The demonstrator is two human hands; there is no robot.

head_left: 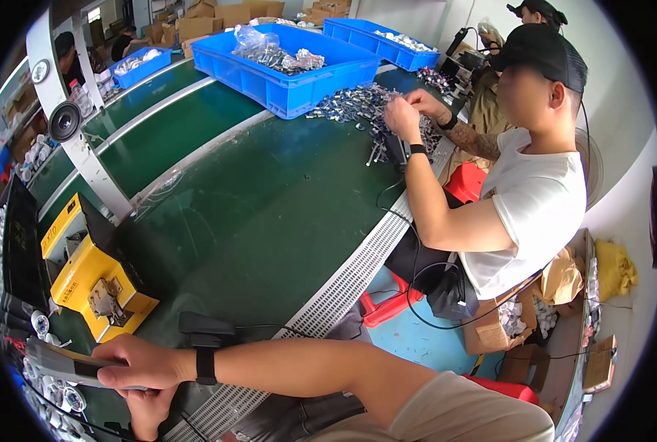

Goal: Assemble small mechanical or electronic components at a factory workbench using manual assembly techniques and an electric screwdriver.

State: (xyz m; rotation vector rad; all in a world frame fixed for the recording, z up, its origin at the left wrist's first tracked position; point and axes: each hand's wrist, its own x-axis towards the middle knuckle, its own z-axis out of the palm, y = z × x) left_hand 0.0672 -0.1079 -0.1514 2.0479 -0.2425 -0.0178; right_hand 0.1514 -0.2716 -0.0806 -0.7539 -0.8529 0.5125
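My right hand [144, 361] reaches across to the left and closes around a long grey tool-like object [60, 362] with a smooth casing. Its exact kind does not show. A black strap [205, 366] circles my right wrist, with a black box-shaped device [205, 328] and a cable beside it. Below the right hand is my left hand [148, 412], near the same grey object; its fingers are mostly hidden. Just beyond my hands stands a yellow bench machine [96, 283] with a metal mechanism on its front.
White round parts [71, 398] and cables crowd the left edge. A dark screen [23, 239] stands behind them. At the right, a co-worker [527, 184] handles small parts by a heap [358, 103] on the green table [247, 206]. Blue crates [292, 88] stand farther back.
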